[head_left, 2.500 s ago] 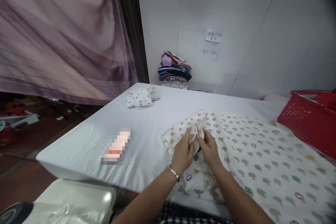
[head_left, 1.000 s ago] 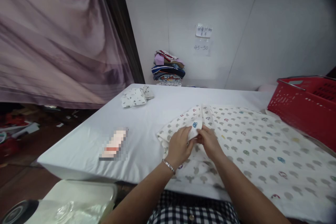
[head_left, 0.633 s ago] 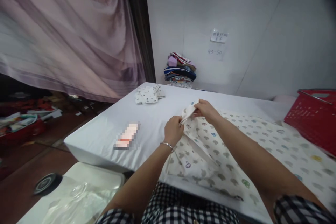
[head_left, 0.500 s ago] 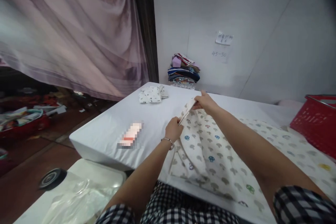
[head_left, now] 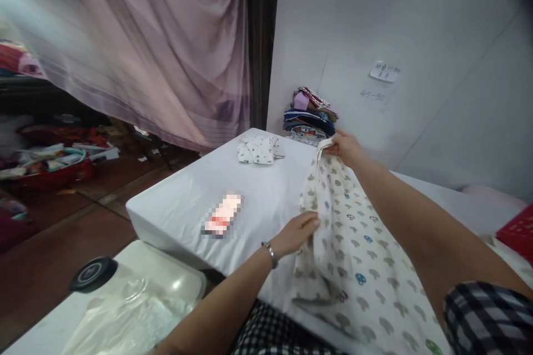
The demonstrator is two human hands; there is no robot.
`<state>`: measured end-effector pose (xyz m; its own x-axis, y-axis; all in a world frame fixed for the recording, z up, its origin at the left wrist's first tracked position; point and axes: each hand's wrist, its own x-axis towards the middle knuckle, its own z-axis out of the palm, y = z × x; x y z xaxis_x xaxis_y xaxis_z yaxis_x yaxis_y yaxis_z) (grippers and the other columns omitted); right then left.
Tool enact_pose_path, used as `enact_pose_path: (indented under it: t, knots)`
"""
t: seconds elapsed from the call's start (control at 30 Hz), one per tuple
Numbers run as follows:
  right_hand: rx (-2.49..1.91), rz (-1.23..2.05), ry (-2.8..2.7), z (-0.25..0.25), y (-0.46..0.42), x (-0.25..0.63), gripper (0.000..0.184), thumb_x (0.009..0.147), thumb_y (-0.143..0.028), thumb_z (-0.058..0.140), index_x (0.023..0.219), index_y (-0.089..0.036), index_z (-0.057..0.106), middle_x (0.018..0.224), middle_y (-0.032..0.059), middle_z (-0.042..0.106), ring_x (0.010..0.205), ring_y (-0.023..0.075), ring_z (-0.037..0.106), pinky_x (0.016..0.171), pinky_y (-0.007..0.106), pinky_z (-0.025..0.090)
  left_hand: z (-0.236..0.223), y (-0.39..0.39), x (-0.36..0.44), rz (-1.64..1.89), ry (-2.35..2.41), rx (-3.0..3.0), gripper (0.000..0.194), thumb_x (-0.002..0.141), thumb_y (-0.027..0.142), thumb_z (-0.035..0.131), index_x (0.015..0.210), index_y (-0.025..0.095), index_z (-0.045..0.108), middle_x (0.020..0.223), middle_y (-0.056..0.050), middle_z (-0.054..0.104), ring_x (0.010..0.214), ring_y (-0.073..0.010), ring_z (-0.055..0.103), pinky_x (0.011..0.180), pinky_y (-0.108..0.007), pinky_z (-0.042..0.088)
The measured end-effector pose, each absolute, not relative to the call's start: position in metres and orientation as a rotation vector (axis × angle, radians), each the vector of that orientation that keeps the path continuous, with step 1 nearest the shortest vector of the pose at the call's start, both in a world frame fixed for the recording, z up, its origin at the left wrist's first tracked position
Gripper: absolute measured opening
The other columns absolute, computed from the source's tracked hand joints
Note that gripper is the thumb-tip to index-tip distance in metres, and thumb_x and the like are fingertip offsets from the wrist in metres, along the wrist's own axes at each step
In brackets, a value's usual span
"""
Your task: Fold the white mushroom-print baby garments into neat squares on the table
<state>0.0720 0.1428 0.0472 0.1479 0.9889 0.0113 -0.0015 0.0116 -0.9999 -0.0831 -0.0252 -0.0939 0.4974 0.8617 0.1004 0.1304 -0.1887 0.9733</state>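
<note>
A white cloth printed with grey, blue and green mushrooms (head_left: 366, 258) lies over the front right of the white-covered table, its left part lifted and folded. My right hand (head_left: 345, 147) is closed on its raised top edge, towards the wall. Lower down, my left hand (head_left: 296, 233), with a bracelet on the wrist, has its fingers pressed together at the cloth's left side. The cloth hangs in loose folds between and below my hands. Whether it is a garment or a plain sheet, I cannot tell.
A folded white printed cloth (head_left: 259, 150) and a blurred-out phone-like object (head_left: 224, 215) lie on the table (head_left: 166, 199). Folded clothes (head_left: 310, 113) are stacked by the wall. A red basket (head_left: 516, 238) stands right; a black-lidded container (head_left: 94, 274) and clear plastic (head_left: 129, 316) are front left.
My right hand has drawn the cloth's top edge up and away from my left hand. My left hand has gone lower along the side. The view has turned left.
</note>
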Motion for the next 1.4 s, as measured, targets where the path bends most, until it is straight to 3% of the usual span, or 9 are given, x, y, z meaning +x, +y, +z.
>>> enact_pose_path:
  t: [0.1, 0.17, 0.37, 0.67, 0.83, 1.0, 1.1, 1.23, 1.4]
  knots:
    - [-1.272, 1.098, -1.080, 0.041, 0.152, 0.067, 0.061, 0.074, 0.001, 0.038, 0.134, -0.010, 0.032, 0.064, 0.0023, 0.058, 0.050, 0.0136, 0.061, 0.050, 0.025, 0.055, -0.087, -0.041, -0.078, 0.669, 0.702, 2.043, 0.039, 0.089, 0.045, 0.036, 0.117, 0.025, 0.054, 0.131, -0.003, 0.049, 0.121, -0.0182, 0.043, 0.102, -0.033, 0.032]
    - [-1.271, 1.101, -1.080, 0.037, 0.158, 0.065, 0.061, 0.074, 0.001, 0.038, 0.134, -0.010, 0.032, 0.064, 0.0021, 0.058, 0.049, 0.0136, 0.061, 0.049, 0.025, 0.054, -0.092, -0.046, -0.075, 0.487, 0.710, 2.204, 0.042, 0.088, 0.046, 0.037, 0.124, 0.026, 0.047, 0.132, -0.003, 0.048, 0.119, -0.0200, 0.045, 0.100, -0.035, 0.035]
    - [-1.336, 1.056, -1.083, 0.032, 0.170, 0.064, 0.057, 0.075, -0.001, 0.041, 0.131, -0.011, 0.037, 0.061, 0.0001, 0.057, 0.048, 0.0114, 0.058, 0.048, 0.022, 0.052, -0.112, -0.042, -0.078, 0.134, 1.043, 2.538, 0.040, 0.088, 0.048, 0.033, 0.109, 0.019, 0.050, 0.102, -0.009, 0.064, 0.089, -0.0268, 0.062, 0.073, -0.038, 0.047]
    - [-1.411, 1.001, -1.058, 0.030, 0.174, 0.069, 0.052, 0.075, -0.001, 0.041, 0.126, -0.010, 0.042, 0.057, -0.0009, 0.055, 0.046, 0.0117, 0.056, 0.047, 0.023, 0.051, -0.103, -0.045, -0.116, -0.177, 1.156, 2.541, 0.040, 0.084, 0.047, 0.036, 0.103, 0.019, 0.057, 0.087, -0.011, 0.067, 0.081, -0.0275, 0.064, 0.066, -0.037, 0.048]
    - [-1.441, 1.024, -1.077, 0.026, 0.173, 0.065, 0.050, 0.077, -0.002, 0.045, 0.125, -0.013, 0.044, 0.057, -0.0016, 0.056, 0.047, 0.0115, 0.057, 0.051, 0.024, 0.053, -0.101, -0.043, -0.125, -0.186, 1.083, 2.502, 0.045, 0.074, 0.034, 0.048, 0.118, 0.028, 0.052, 0.086, -0.007, 0.068, 0.080, -0.0258, 0.065, 0.062, -0.032, 0.047]
    - [-1.477, 1.036, -1.094, 0.024, 0.170, 0.057, 0.048, 0.077, -0.004, 0.047, 0.125, -0.011, 0.045, 0.055, -0.0007, 0.056, 0.044, 0.0117, 0.056, 0.046, 0.023, 0.052, -0.102, -0.048, -0.112, -0.278, 0.937, 2.498, 0.016, 0.065, 0.031, 0.057, 0.077, 0.026, 0.065, 0.072, -0.004, 0.067, 0.073, -0.0244, 0.064, 0.057, -0.030, 0.045]
    - [-1.482, 1.034, -1.094, 0.026, 0.169, 0.057, 0.048, 0.078, -0.005, 0.048, 0.126, -0.012, 0.045, 0.055, -0.0004, 0.057, 0.045, 0.0119, 0.057, 0.046, 0.023, 0.052, -0.091, -0.051, -0.121, -0.169, 0.944, 2.515, 0.014, 0.063, 0.033, 0.062, 0.073, 0.024, 0.064, 0.069, -0.003, 0.066, 0.070, -0.0237, 0.063, 0.057, -0.029, 0.044]
    - [-1.461, 1.018, -1.078, 0.030, 0.172, 0.064, 0.047, 0.078, -0.003, 0.047, 0.125, -0.012, 0.045, 0.058, -0.0002, 0.057, 0.048, 0.0123, 0.059, 0.049, 0.025, 0.054, -0.062, -0.053, -0.172, 0.143, 1.203, 2.510, 0.023, 0.070, 0.036, 0.058, 0.091, 0.024, 0.062, 0.078, -0.003, 0.067, 0.074, -0.0218, 0.062, 0.063, -0.027, 0.042]
    - [-1.435, 1.007, -1.059, 0.032, 0.181, 0.068, 0.044, 0.078, -0.001, 0.047, 0.121, -0.011, 0.047, 0.059, -0.0011, 0.056, 0.048, 0.0109, 0.058, 0.050, 0.024, 0.055, -0.044, -0.068, -0.245, 0.242, 1.747, 2.265, 0.025, 0.079, 0.045, 0.050, 0.076, 0.022, 0.058, 0.076, 0.000, 0.063, 0.069, -0.0168, 0.057, 0.061, -0.025, 0.034]
